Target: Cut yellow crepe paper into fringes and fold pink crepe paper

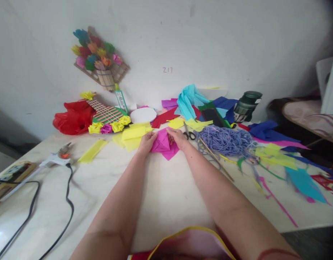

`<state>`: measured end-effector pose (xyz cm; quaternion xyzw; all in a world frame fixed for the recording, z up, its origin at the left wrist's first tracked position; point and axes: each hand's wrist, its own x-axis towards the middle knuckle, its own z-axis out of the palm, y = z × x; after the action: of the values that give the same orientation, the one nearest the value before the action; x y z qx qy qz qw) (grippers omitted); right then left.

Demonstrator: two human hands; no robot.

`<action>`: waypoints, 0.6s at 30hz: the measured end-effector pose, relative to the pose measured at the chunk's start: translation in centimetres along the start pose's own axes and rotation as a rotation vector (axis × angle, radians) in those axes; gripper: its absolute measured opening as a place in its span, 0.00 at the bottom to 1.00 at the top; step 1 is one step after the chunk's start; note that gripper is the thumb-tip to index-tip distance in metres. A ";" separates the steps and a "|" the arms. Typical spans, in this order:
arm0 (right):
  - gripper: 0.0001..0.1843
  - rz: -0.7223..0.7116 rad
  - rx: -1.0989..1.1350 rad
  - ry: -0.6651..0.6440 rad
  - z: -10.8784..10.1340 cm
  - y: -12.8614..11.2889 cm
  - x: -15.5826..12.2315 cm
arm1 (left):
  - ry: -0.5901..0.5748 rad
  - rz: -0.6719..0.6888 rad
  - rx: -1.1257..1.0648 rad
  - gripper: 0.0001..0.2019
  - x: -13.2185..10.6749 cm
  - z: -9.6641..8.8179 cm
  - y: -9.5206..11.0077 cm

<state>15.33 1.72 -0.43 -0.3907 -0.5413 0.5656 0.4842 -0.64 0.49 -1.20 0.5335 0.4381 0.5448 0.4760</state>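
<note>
A wide off-white table (166, 198), beneath a tangled heap of bluish-violet cord (224, 139). Left of the heap, loose yellow sheets of thin paper (132, 138). Nearer on the left of the heap, a folded magenta paper (163, 143). Holds its left edge in the left hand (148, 142), its right part in the right hand (178, 138), fingers clamped on it; about hidden fingertips, cannot tell. Just left of the heap, black-handled scissors (187, 133).
</note>
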 end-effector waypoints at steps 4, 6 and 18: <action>0.19 -0.025 -0.046 0.004 -0.1 0.1 0.1 | -0.003 -0.001 0.008 0.17 0.1 -0.1 0.0; 0.17 -0.044 -0.083 -0.001 -0.1 0.3 0.1 | -0.005 -0.014 0.004 0.17 0.0 -0.1 0.0; 0.17 -0.018 -0.032 0.028 0.0 -0.2 -0.2 | -0.023 -0.003 -0.007 0.18 0.1 0.0 0.0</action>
<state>15.44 1.48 -0.26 -0.4014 -0.5472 0.5468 0.4904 -0.64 0.56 -1.23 0.5373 0.4316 0.5394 0.4838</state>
